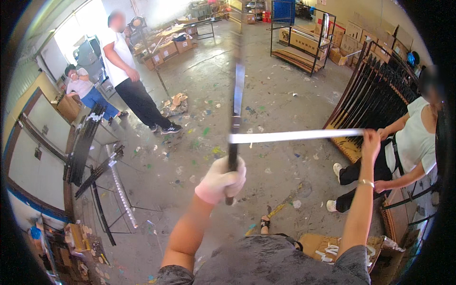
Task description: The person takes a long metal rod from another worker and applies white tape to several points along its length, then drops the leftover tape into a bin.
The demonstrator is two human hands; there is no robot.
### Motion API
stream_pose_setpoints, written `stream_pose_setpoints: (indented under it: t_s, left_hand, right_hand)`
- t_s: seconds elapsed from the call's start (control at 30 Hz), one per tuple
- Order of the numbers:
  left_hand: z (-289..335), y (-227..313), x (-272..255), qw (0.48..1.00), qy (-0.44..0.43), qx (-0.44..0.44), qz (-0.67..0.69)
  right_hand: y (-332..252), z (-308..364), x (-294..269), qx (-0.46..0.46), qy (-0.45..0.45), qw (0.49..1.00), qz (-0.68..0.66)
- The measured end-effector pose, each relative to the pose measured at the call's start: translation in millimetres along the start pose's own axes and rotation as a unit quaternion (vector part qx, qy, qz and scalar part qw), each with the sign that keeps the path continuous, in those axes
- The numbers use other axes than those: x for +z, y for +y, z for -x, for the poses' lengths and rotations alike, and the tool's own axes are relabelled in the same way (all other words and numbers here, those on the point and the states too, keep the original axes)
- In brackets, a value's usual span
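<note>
My left hand (pixel 219 181), in a pale glove, is wrapped round the dark lower end of a long pole (pixel 234 126). The pole stands upright before me, with a shiny band higher up and its far end blurred. A white strip (pixel 294 137) meets the pole just above my glove and stretches taut to the right. Its other end is pinched in the fingers of my right hand (pixel 370 143), which wears no glove and has a band at the wrist.
A co-worker (pixel 411 142) stands close by on the right, near a rack of black poles (pixel 375 90). Bundled poles (pixel 85 142) rest on a stand at left. Two people are farther off. An open box (pixel 318 244) with white scraps sits by my right side.
</note>
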State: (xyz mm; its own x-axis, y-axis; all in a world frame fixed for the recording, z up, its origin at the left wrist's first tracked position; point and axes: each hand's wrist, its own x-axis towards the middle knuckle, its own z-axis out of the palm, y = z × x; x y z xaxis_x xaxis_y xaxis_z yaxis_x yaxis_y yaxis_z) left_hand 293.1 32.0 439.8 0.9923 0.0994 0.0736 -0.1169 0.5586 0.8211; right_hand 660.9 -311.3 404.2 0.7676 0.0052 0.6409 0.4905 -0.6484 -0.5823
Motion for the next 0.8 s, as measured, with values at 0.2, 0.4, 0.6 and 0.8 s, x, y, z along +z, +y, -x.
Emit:
stream_pose_setpoints:
  t_s: [0.2, 0.4, 0.6, 0.8]
  left_hand:
    - [-27, -40, -14, 0.995, 0.089, 0.036, 0.024]
    - [-49, -49, -6, 0.989, 0.096, 0.112, -0.017]
    - [-59, -51, -8, 0.996, 0.064, 0.065, 0.019]
    - [-73, -58, -6, 0.985, 0.108, 0.069, -0.117]
  right_hand:
    - [44, 49, -41, 0.046, -0.098, 0.994, -0.024]
    - [50, 53, -88, 0.039, -0.059, 0.997, -0.022]
    - [43, 52, -120, 0.039, -0.076, 0.995, 0.058]
    - [82, 55, -145, 0.029, -0.046, 0.997, 0.059]
